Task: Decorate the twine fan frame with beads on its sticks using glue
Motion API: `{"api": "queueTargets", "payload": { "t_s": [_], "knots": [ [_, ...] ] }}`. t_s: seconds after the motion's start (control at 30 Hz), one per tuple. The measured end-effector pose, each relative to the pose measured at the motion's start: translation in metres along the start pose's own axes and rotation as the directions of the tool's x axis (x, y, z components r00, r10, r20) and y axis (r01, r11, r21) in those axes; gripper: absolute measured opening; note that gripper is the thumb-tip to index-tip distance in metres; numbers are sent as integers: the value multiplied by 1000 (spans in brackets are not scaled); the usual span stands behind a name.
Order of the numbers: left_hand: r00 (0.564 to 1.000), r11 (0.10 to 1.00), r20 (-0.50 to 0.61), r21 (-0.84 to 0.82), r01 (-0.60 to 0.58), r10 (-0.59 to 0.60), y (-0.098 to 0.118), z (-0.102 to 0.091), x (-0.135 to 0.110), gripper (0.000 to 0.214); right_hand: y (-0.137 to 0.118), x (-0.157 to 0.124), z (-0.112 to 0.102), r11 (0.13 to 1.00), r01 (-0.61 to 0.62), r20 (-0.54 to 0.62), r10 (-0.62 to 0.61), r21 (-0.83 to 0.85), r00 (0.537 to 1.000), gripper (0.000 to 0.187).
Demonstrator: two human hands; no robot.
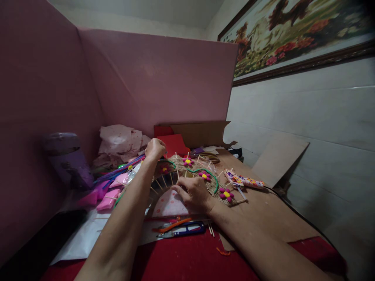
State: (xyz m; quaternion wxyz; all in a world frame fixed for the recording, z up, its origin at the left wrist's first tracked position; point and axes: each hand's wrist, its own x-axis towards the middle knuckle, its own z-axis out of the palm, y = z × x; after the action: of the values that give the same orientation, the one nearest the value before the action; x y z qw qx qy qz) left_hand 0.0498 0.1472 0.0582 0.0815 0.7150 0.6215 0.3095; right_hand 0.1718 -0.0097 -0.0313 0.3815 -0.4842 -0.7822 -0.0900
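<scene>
Workpiece: one arched band of woven twine (177, 161), centred ahead of the person, on the table between and under the hands.
Left hand (156, 149): apart from the right, at the band's far edge; fingers bent, grip cannot be told.
Right hand (195, 192): at the band's inner edge, above a pale spotted piece (168, 205); fingers curled, hold cannot be told.
Containers: one purple canister (70, 162) at left, contents hidden; at least two pink packets (108, 200) beside the left forearm, contents unclear.
Flowers: four magenta flowers (204, 175) with yellow centres, plainly visible on the band; others partly hidden at left.
Band sticks (163, 180): several along the inner edge, partly covered, full count not possible.
Loose sticks (211, 229): at least two, near the right wrist.
Snips: one blue-handled pair (189, 229), at the near side.
Glue gun: one flower-patterned glue gun (244, 180), right of the band.
</scene>
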Motion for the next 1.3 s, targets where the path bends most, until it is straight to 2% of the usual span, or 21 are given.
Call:
{"api": "queueTargets", "payload": {
  "t_s": [1.3],
  "knots": [
    [1000, 1000, 1, 17, 14, -14, 2, -1, -1, 20, -1, 1, -2, 1000, -9, 22, 9, -9, 1000, 26]
  ]
}}
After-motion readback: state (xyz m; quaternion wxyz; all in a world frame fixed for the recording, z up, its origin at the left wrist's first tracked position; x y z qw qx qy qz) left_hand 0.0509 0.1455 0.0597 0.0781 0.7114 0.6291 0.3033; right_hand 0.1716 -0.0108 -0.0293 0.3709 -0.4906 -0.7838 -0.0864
